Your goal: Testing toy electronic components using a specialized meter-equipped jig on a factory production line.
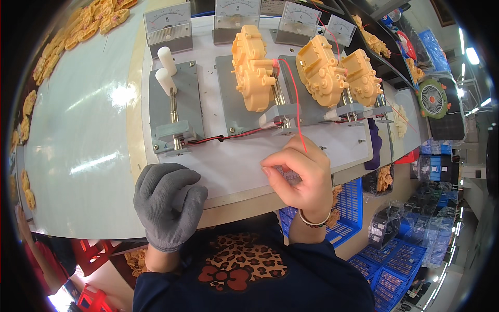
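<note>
L hand [169, 203] & R hand [314, 178] apart, curled, can't tell grip; leftmost orange hsg [249, 73]: long axis near-far, far end slightly L.

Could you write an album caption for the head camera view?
Gloved left hand and bare right hand before three beige housings and a row of needle meters.

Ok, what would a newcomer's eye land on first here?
Probably the three tan plastic housings mounted on grey fixtures at upper middle, before a row of analog meters. Lower down, the left hand in a grey glove, and the bare right hand with a red wire reaching it.
</note>
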### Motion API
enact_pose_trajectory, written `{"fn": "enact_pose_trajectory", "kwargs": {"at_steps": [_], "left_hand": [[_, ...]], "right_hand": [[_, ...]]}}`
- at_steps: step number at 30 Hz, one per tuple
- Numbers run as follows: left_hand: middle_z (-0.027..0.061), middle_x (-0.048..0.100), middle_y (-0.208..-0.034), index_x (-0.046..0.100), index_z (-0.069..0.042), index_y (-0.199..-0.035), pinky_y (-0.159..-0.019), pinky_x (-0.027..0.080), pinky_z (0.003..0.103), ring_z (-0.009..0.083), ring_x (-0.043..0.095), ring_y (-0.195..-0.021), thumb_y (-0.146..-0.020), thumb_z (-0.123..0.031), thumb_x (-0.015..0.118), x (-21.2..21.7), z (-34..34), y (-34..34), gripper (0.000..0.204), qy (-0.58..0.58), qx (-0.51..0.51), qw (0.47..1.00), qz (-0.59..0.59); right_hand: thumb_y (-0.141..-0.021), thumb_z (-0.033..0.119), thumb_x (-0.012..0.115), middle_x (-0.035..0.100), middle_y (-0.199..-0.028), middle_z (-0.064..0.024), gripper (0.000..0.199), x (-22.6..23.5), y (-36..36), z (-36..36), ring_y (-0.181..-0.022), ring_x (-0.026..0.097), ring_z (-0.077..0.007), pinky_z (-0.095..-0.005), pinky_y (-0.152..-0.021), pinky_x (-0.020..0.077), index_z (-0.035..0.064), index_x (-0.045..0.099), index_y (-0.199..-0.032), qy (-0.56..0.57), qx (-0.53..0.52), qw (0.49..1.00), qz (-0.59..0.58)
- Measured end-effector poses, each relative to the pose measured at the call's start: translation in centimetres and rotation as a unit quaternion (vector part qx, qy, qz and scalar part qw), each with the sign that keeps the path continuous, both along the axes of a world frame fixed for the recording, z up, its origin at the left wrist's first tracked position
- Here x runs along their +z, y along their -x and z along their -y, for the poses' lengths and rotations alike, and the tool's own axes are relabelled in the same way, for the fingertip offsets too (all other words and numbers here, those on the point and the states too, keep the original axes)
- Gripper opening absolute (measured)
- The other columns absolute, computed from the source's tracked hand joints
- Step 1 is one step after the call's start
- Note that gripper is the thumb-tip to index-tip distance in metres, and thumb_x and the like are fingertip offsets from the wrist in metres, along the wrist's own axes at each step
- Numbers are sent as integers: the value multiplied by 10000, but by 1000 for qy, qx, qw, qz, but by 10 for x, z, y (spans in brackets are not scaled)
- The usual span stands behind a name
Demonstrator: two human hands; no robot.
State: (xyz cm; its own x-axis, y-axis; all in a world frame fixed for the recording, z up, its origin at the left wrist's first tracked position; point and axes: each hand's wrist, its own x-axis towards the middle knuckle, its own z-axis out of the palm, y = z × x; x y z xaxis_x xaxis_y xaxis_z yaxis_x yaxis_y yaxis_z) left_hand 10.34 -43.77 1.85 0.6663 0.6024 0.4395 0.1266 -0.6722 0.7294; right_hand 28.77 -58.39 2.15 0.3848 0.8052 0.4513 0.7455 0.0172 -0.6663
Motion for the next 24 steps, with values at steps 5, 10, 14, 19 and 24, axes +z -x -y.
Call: {"fn": "enact_pose_trajectory", "kwargs": {"at_steps": [5, 10, 14, 19, 24], "left_hand": [[103, 630, -784, 656, -34, -793, -642, 447, 362, 280, 568, -706, -623, -74, 713, 0, 0, 0, 184, -2, 0, 1000, -1], [105, 629, -784, 658, -31, -796, -645, 449, 364, 282, 569, -706, -628, -79, 712, -1, 0, 0, 183, -5, 0, 1000, -1], [106, 629, -784, 660, -29, -799, -647, 451, 365, 282, 570, -709, -632, -81, 713, -1, 0, 0, 182, 3, 0, 1000, 0], [109, 627, -785, 661, -31, -805, -649, 448, 364, 281, 567, -711, -642, -82, 716, -1, 0, 1, 180, 0, 2, 1000, -2], [110, 627, -788, 662, -32, -809, -650, 446, 365, 281, 564, -710, -655, -78, 717, 0, 1, 1, 169, -7, 3, 1000, -5]], "right_hand": [[-630, -39, 684, 561, -644, -32, 140, 0, 0, 0, -549, 493, -147, -260, -487, 362, 40, 664, -743, -9, 3, 1000, 14], [-655, -63, 686, 556, -638, -43, 145, 3, 1, 0, -558, 509, -162, -274, -496, 383, 35, 664, -760, 11, -2, 1000, -3], [-699, -53, 668, 534, -672, -65, 128, 1, 5, -2, -634, 519, -245, -342, -544, 413, 42, 616, -768, 10, -16, 1000, 15], [-725, -59, 701, 561, -685, -66, 108, 2, 7, -2, -577, 555, -161, -255, -502, 426, 11, 659, -797, 16, -36, 999, -9], [-717, -41, 703, 542, -690, -67, 114, 0, 6, -1, -615, 548, -201, -293, -533, 425, 18, 639, -790, 19, -39, 999, -26]]}}
